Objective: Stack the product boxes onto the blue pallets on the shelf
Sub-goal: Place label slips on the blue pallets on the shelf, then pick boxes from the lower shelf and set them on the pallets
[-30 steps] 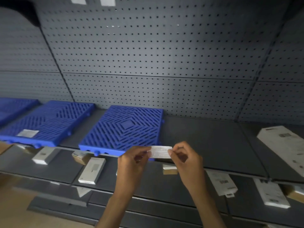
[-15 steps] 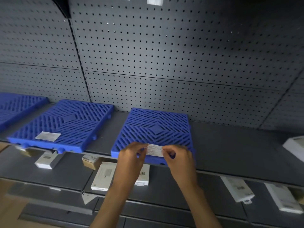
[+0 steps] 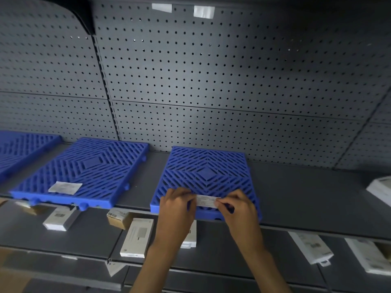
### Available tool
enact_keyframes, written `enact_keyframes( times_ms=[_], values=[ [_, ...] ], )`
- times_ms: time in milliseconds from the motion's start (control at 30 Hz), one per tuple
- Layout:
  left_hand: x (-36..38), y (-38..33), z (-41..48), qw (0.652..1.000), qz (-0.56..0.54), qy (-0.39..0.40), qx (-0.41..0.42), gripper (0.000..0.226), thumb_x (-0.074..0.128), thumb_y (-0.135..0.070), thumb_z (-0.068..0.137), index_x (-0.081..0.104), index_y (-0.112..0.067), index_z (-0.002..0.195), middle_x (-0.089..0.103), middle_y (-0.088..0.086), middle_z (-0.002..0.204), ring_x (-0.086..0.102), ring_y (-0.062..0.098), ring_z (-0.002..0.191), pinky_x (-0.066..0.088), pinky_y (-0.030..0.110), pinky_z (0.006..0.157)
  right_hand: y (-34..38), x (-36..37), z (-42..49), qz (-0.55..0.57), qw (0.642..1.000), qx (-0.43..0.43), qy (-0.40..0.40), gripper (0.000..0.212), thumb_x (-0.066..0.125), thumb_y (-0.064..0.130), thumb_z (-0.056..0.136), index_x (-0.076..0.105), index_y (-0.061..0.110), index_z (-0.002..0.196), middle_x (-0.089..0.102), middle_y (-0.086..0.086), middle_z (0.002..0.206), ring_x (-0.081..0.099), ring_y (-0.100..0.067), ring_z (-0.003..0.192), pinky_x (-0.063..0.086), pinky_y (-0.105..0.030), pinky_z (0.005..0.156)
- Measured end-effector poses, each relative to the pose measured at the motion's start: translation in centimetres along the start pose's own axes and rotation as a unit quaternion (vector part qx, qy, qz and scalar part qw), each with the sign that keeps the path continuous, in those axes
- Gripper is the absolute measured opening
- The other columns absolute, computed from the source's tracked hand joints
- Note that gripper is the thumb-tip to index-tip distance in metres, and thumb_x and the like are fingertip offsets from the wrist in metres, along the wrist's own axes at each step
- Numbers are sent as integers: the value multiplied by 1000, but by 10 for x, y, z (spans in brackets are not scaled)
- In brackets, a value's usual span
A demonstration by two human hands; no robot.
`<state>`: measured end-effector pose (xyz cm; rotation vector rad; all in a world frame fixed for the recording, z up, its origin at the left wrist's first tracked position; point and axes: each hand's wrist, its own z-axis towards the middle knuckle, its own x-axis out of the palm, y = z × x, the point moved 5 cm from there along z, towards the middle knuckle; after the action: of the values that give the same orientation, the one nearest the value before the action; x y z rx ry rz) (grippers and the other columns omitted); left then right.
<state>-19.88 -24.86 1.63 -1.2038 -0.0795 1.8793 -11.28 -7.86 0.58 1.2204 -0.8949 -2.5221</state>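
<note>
Two hands are at the front edge of the upper shelf (image 3: pixel 306 197). The left hand (image 3: pixel 175 206) and the right hand (image 3: pixel 239 210) each pinch one end of a white label strip (image 3: pixel 206 200) between thumb and curled fingers. They hold it level across the front edge of the right-hand blue pallet (image 3: pixel 207 172). Whether the strip touches the pallet cannot be told from this angle.

Below the hands, the lower shelf (image 3: pixel 211 250) carries loose product boxes. A tall white box (image 3: pixel 137 237) lies near its front edge, just left of the left forearm. A brown carton (image 3: pixel 118 217) sits behind that box, and a small white box (image 3: pixel 58 218) lies further left. Two white packets (image 3: pixel 311 247) lie towards the right end.

On the upper shelf, the right-hand blue pallet lies flat at the front edge. A middle blue pallet (image 3: pixel 84 172) lies to its left, apart from it, with a white label (image 3: pixel 65 187) near its front edge. A third blue pallet (image 3: pixel 19 149) is cut off by the left side of the view. A white carton (image 3: pixel 380 189) lies at the shelf's right end, partly out of view. A grey pegboard panel (image 3: pixel 211 81) stands behind.
</note>
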Motion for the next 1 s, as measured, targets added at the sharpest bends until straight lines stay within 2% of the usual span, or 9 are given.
enact_keyframes(
  times_ms=[133, 267, 367, 433, 567, 733, 867, 933, 1000],
  values=[
    [4, 4, 2, 1000, -5, 12, 0, 12, 81, -14, 84, 81, -18, 95, 73, -3, 104, 64, 26, 100, 41, 34, 84, 1, -1, 2, -7, 1000, -2, 12, 15, 80, 25, 87, 80, 11, 93, 57, 5, 90, 61, -9, 73, 55, -21, 72],
    [0, 3, 6, 998, -38, 44, 8, 10, 74, -26, 92, 76, -19, 99, 66, -6, 106, 60, 22, 101, 53, 41, 86, -2, -7, 3, 37, 999, 8, 37, 24, 78, 24, 89, 76, 16, 111, 62, 7, 98, 63, -4, 80, 58, -23, 78],
    [-7, -15, 9, 996, -15, 53, 63, 12, 72, -28, 92, 71, -19, 101, 64, -5, 106, 59, 22, 100, 54, 41, 83, -4, -28, -1, 34, 998, -6, 51, 22, 73, 31, 93, 74, 19, 111, 64, 9, 103, 63, -4, 87, 54, -17, 83],
    [-5, -33, 11, 992, 9, 65, 104, 12, 75, -24, 89, 69, -20, 99, 64, -3, 106, 59, 25, 100, 52, 43, 81, -8, -50, -7, -3, 999, -8, 53, 19, 70, 35, 94, 73, 22, 108, 64, 11, 102, 62, -5, 87, 52, -17, 80],
    [15, -76, 8, 981, 17, 83, 174, 10, 75, -21, 90, 73, -18, 100, 67, 2, 104, 63, 31, 97, 54, 50, 75, -29, -102, -27, -96, 994, 23, 51, 12, 67, 37, 96, 72, 29, 103, 66, 11, 98, 64, -9, 86, 55, -29, 71],
    [53, -144, -8, 963, 1, 125, 237, 15, 63, -28, 89, 73, -23, 98, 68, -3, 97, 65, 28, 92, 55, 45, 71, -77, -167, -64, -177, 980, 88, 31, 7, 73, 37, 92, 75, 32, 97, 71, 11, 94, 68, -12, 86, 48, -23, 68],
    [80, -210, -26, 954, -14, 154, 258, 10, 65, -28, 87, 72, -27, 95, 67, -6, 93, 65, 24, 89, 56, 43, 68, -126, -221, -101, -180, 974, 135, 10, 14, 64, 42, 95, 73, 32, 99, 69, 9, 99, 68, -15, 86, 58, -39, 72],
    [94, -246, -36, 950, -13, 165, 266, 8, 72, -26, 87, 70, -28, 94, 66, -7, 92, 65, 23, 88, 55, 41, 69, -149, -251, -118, -179, 972, 155, 4, 17, 61, 43, 95, 72, 32, 101, 66, 9, 98, 67, -15, 87, 57, -38, 71],
    [110, -283, -47, 947, -9, 174, 271, 8, 73, -25, 88, 72, -28, 95, 67, -7, 93, 65, 22, 87, 55, 40, 71, -169, -283, -136, -189, 967, 169, 0, 11, 65, 37, 95, 73, 31, 99, 65, 9, 95, 66, -14, 87, 50, -29, 68]
  ],
)
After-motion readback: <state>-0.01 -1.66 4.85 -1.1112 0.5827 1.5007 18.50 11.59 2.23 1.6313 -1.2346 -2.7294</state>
